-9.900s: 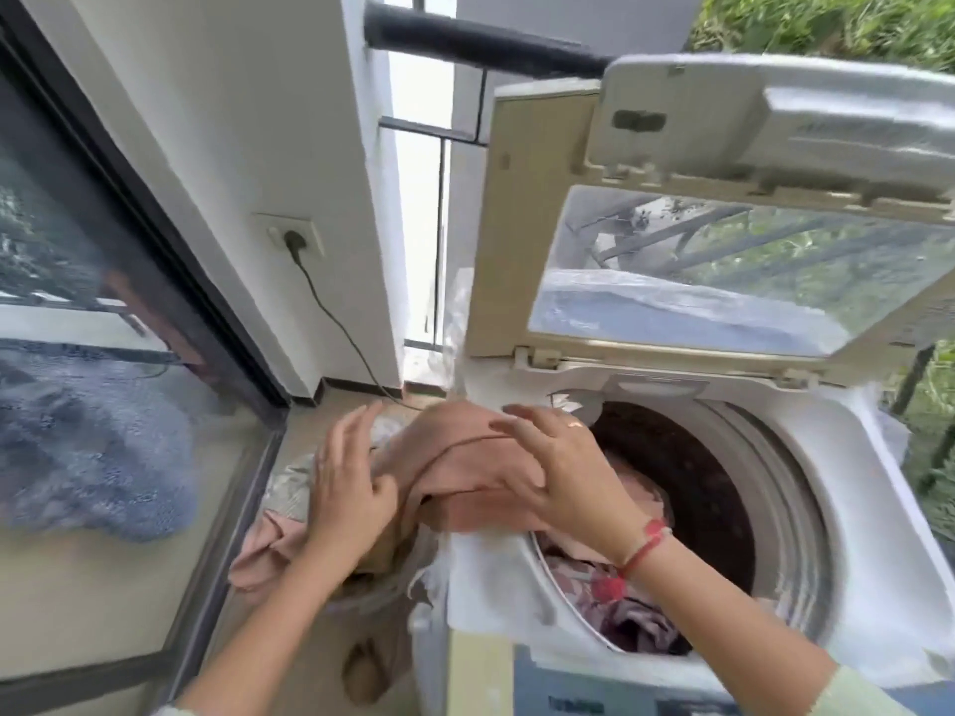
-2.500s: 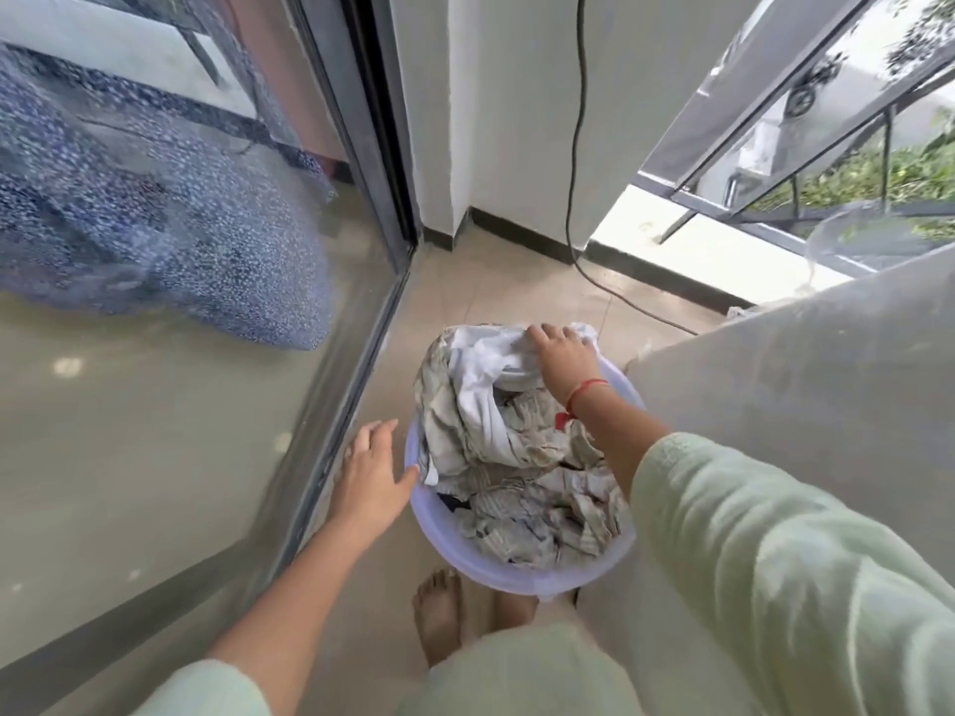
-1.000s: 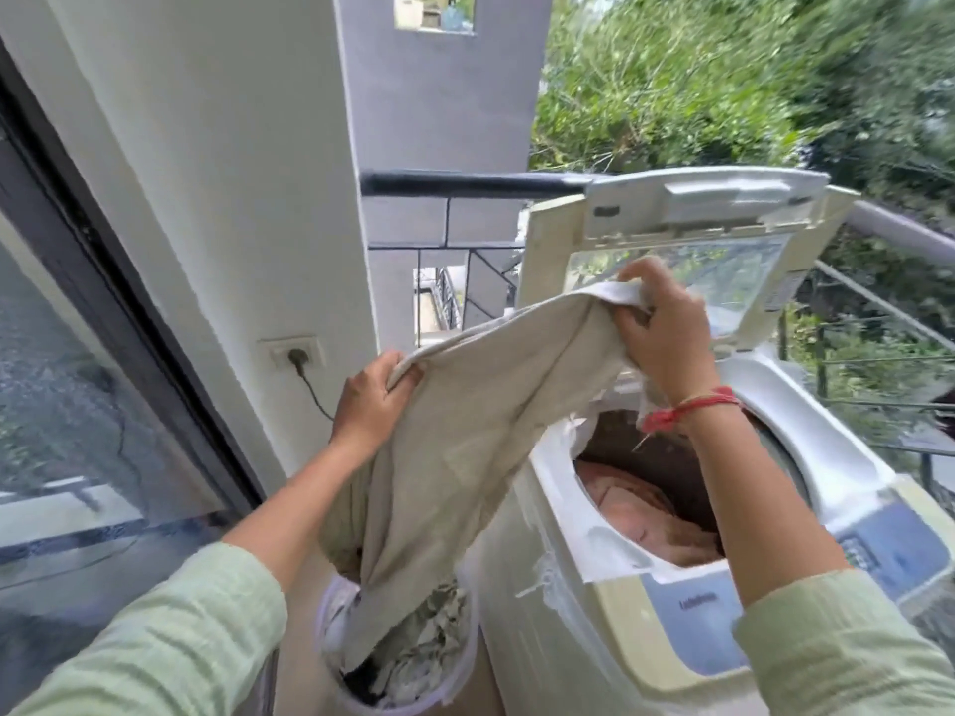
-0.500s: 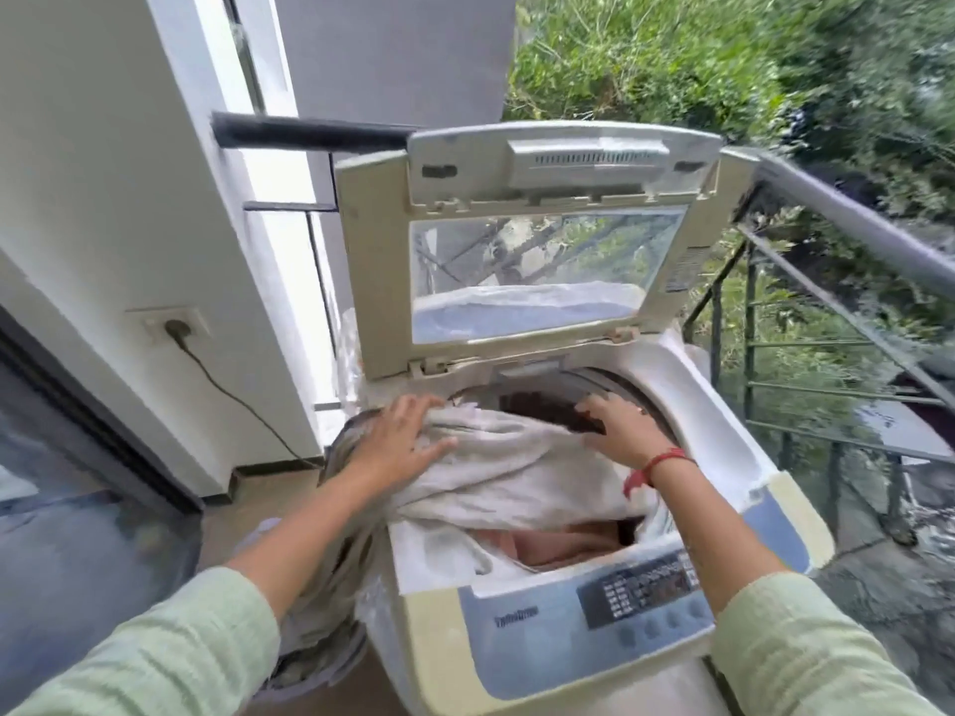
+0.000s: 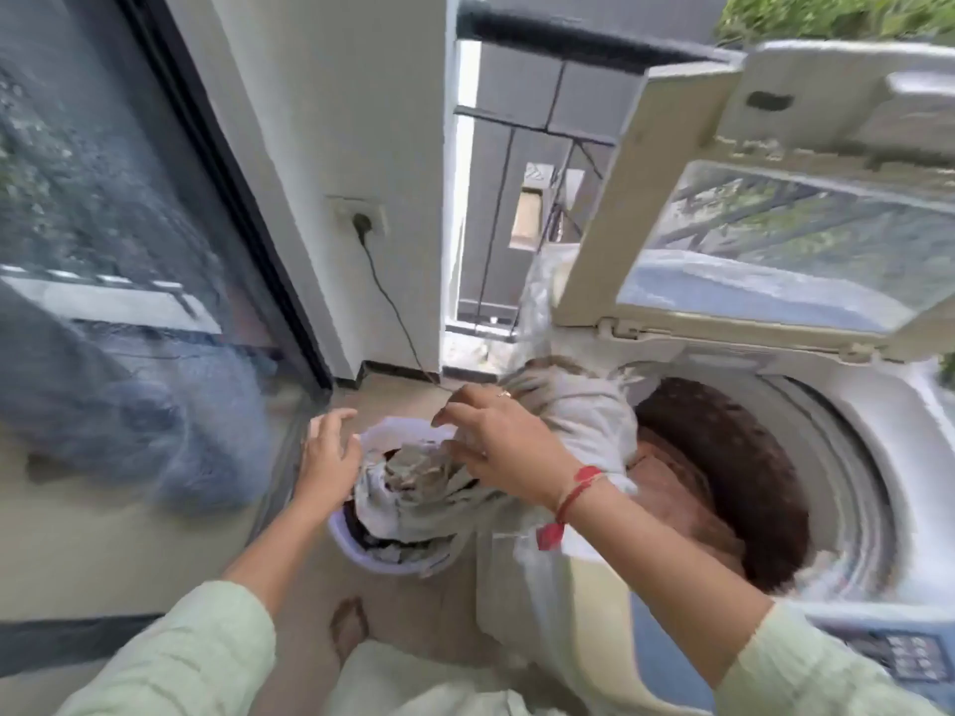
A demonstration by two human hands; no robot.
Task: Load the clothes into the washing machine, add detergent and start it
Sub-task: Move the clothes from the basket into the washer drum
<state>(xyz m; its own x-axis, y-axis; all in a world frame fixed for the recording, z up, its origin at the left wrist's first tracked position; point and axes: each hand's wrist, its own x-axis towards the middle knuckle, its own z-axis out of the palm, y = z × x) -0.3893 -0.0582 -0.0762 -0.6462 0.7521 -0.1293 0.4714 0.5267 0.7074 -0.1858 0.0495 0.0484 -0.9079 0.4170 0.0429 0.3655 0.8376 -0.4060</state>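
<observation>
Matt beige cloth garment (image 5: 584, 421) against the glossy white plastic of the washing machine (image 5: 878, 400); my sleeve (image 5: 175, 658) is pale cloth, the tub (image 5: 354, 551) smooth plastic.

Lilac basin (image 5: 362, 556), beige cloth (image 5: 586, 423).

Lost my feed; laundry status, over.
Left hand open by basket. Right hand on beige cloth, grip unclear. Cloth draped from basket over washer rim. Lid up.
</observation>
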